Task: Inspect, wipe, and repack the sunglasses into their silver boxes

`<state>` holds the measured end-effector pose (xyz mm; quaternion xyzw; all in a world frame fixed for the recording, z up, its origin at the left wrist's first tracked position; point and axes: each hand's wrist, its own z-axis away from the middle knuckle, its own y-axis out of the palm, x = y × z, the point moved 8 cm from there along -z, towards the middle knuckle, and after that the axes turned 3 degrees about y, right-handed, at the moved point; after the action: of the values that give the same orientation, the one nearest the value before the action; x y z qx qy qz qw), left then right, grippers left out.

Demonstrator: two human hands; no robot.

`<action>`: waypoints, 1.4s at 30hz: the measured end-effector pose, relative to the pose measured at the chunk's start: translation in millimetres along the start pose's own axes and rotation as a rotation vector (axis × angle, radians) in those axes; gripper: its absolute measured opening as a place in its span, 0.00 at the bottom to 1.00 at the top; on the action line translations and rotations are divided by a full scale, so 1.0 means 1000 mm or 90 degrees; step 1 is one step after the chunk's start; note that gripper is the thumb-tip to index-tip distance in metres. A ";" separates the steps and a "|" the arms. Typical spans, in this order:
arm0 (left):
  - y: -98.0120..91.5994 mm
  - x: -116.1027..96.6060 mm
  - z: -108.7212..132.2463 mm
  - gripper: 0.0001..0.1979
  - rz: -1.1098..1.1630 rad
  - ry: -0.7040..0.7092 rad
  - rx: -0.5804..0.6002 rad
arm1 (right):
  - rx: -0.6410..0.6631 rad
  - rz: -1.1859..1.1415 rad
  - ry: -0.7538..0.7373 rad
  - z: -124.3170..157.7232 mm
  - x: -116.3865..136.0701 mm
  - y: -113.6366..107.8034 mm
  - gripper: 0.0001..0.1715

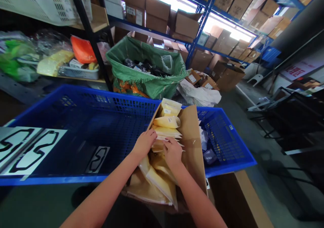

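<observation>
Left hand (144, 144), right hand (173, 152) on pale-yellow pouches (167, 122)

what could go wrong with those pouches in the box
The yellow pouches are piled loosely up near the rim of the cardboard box, so one could slide off into the blue plastic crate. The box also seems to sit unevenly on the crate, so it might tip if the left hand and right hand press down.
</observation>
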<state>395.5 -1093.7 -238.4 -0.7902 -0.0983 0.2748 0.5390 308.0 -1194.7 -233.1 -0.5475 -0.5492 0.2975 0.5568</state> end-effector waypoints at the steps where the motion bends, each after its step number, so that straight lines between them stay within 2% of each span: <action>1: 0.000 0.000 0.000 0.04 0.001 0.000 0.000 | 0.002 -0.001 0.002 -0.001 0.000 0.000 0.17; 17: -0.003 -0.005 -0.001 0.03 0.019 -0.010 -0.019 | 0.031 -0.013 0.016 -0.004 0.014 -0.005 0.20; 27: 0.001 -0.004 0.001 0.04 0.030 -0.004 -0.042 | 0.014 -0.035 0.101 -0.002 0.006 -0.002 0.21; 30: -0.001 -0.003 0.001 0.04 0.039 -0.010 -0.053 | 0.022 -0.035 0.087 0.001 0.009 -0.001 0.24; 34: -0.003 -0.002 0.001 0.04 0.062 -0.014 -0.071 | 0.035 -0.030 0.071 0.002 0.011 0.000 0.20; 42: -0.003 0.003 0.003 0.05 0.119 -0.020 -0.110 | 0.145 -0.001 -0.037 -0.016 0.012 0.014 0.32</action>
<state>396.7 -1088.4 -237.9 -0.8349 -0.0559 0.3267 0.4395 329.6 -1185.0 -239.4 -0.4714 -0.5285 0.3730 0.5995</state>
